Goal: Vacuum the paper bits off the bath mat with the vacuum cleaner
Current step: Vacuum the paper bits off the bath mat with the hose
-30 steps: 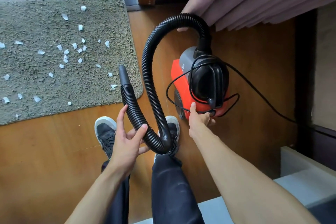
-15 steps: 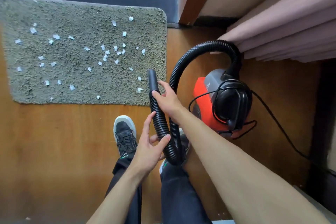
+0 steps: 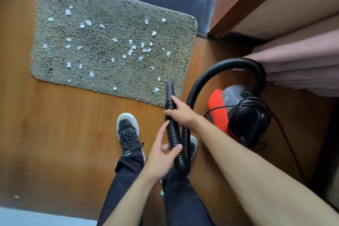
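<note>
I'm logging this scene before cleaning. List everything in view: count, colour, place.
bath mat: one, grey-green, on the floor
paper bits: dozens, white, scattered on the bath mat
vacuum cleaner: one, red, grey and black, floor at right
hose: one, black, loops from vacuum cleaner to both hands
cord: one, black, trailing right
curtain: one, pink, upper right
floor: one, brown wood, underneath
shoes: two, black and white, bottom centre
left hand: one, holds hose's lower bend
right hand: one, grips hose near nozzle

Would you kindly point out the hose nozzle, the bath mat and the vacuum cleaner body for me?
hose nozzle (image 3: 169, 89): head view, smooth black tip.
bath mat (image 3: 97, 51): head view, bare central pile.
vacuum cleaner body (image 3: 215, 100): head view, red casing.
</note>
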### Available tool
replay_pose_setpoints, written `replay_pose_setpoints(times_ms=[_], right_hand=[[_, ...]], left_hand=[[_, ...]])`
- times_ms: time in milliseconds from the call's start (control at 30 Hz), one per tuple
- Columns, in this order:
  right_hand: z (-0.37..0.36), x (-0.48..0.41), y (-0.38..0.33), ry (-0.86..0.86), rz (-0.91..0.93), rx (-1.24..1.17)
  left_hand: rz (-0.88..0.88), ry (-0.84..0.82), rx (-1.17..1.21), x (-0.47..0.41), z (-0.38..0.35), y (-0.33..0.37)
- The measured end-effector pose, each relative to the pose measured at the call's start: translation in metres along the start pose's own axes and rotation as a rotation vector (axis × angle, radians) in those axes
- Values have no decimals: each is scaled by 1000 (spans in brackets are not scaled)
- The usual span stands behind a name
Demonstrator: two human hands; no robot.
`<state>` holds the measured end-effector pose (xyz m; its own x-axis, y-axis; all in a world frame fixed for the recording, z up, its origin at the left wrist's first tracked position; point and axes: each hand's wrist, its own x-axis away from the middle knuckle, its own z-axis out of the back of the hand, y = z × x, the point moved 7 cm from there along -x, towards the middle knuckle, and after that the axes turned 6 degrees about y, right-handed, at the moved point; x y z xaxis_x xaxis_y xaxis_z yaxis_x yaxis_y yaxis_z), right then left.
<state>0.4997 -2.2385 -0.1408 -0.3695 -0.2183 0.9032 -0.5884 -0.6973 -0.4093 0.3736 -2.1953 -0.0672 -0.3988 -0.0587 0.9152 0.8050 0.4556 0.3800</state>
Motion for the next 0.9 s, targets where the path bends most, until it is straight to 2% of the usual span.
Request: replay_pose_setpoints(times_ms=[133, 367, 567, 900], right_hand=[[-5, -4, 3, 14, 6, -79], [-27, -18, 15, -35, -98, -270], [-40, -27, 18, 35, -110, -328], [-52, -42, 20, 52, -155, -349]], left_hand=[[24, 11, 25, -3, 5, 1], [36, 17, 76, -3, 23, 3], [65, 28, 76, -13, 40, 1], [110, 14, 95, -25, 53, 3]])
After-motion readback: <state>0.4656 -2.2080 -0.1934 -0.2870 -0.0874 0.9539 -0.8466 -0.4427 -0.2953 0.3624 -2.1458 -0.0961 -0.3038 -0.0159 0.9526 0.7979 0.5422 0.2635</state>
